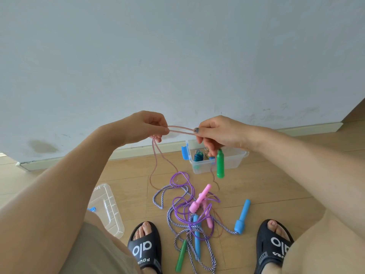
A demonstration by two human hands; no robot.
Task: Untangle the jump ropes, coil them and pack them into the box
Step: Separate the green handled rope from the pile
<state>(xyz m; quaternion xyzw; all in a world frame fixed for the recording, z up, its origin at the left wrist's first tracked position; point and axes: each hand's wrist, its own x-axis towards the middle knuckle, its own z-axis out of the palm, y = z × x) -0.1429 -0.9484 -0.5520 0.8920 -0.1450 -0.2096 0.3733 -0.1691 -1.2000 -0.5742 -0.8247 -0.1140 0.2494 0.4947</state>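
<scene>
A wooden floor [256, 184] is meeting a pale wall [177, 56]. The left hand [146, 125] and right hand [219, 133] are each pinching a thin pink rope [180, 129], stretching it between them. A green handle [220, 163] is hanging from the right hand. More ropes [189, 214] are lying tangled by the feet. The clear box [227, 161] is sitting by the wall.

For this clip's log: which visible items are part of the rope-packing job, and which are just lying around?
Part of the job:
- pink rope stretched between left hand and right hand
- green handle hanging below the right hand
- tangled ropes on the floor
- clear box
- box lid

Just there:
- black slippers
- wall
</scene>
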